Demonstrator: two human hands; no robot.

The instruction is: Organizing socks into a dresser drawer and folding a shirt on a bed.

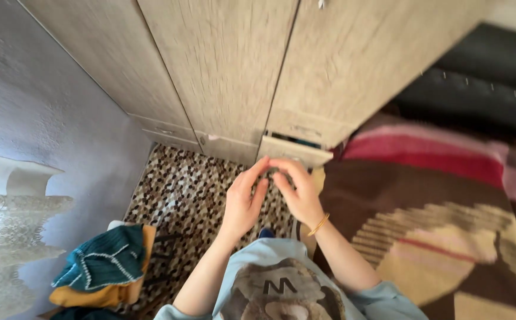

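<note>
Pale oak-grain wardrobe [228, 65]; brown, black and white pebble-patterned rug [181, 189]; blanket [441, 207] in brown, cream, red and pink stripes; teal knit [107, 261] over mustard cloth [101, 293]; light blue sweatshirt [281, 284]

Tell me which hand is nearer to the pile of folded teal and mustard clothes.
Left. The left hand is raised over the patterned floor, on the side of the pile of folded clothes at lower left. The right hand is farther off, beside the blanket.
</note>
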